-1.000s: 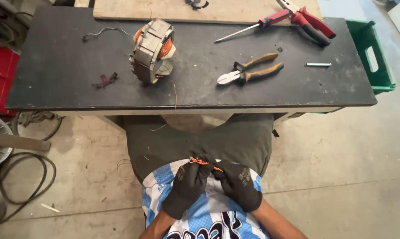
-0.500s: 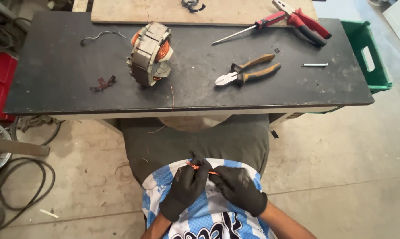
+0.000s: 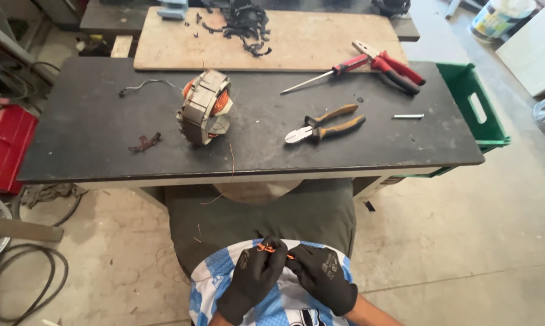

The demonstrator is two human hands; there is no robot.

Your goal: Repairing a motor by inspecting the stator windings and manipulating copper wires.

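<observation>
Currently both gloved hands sit close to the person's chest, well below the bench. Left hand and right hand are curled nearly shut, fingertips pinching a short orange wire between them. On the bench: stator, cutters to its right, screwdriver and red pliers beyond. Nothing blocks the hands.
</observation>
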